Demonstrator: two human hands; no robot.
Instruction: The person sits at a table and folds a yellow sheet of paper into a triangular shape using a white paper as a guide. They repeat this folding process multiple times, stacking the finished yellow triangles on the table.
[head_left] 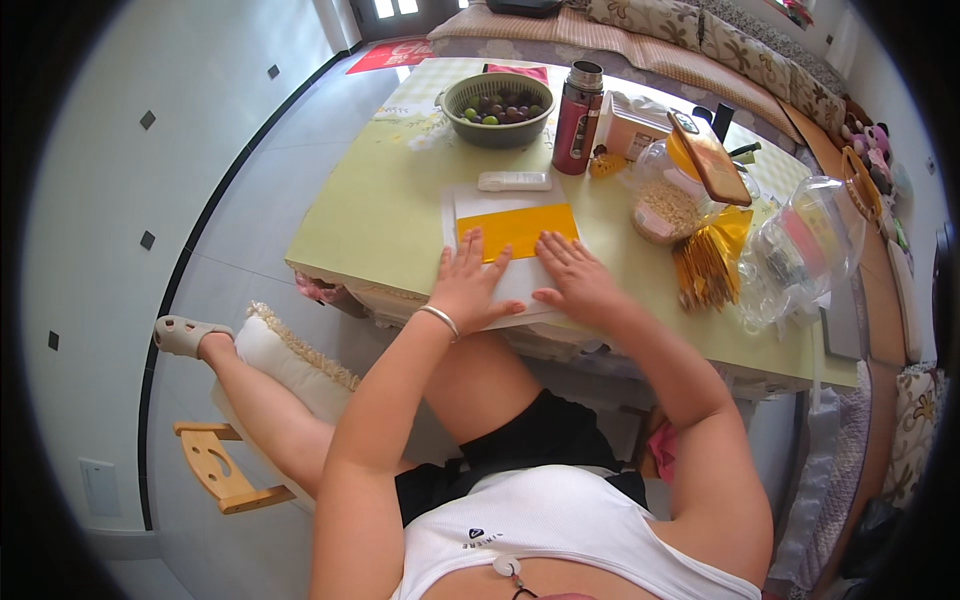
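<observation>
**Both palms down on the yellow sheet, near edge of the counter**

Biggest thing first: the counter [380,220] is pale green and pretty crowded along its far and right sides. Near the right edge there's a big clear bag [800,250] of stuff, and at the far edge a green bowl [497,108] of small round fruit. A red flask [577,118] stands just right of the bowl, and a jar [665,205] of grain sits further right with a bunch of gold strips [710,262] beside it.

The bit that matters is at the near edge, about the middle: a white board [478,203] with a yellow sheet [520,226] lying flat on it. A white remote [514,181] lies just past the board's far side.

Left hand [468,285] is spread flat, fingers reaching onto the sheet's near-left part. Right hand [575,275] is flat too, fingertips on the near-right corner. Neither grip is closed around anything, it's all open-palm pressing.

If you ask me, the trick here is even pressure from both sides so the sheet doesn't skate on the board. Looks like paper, so I'd smooth outward from the middle rather than push from one corner.
</observation>
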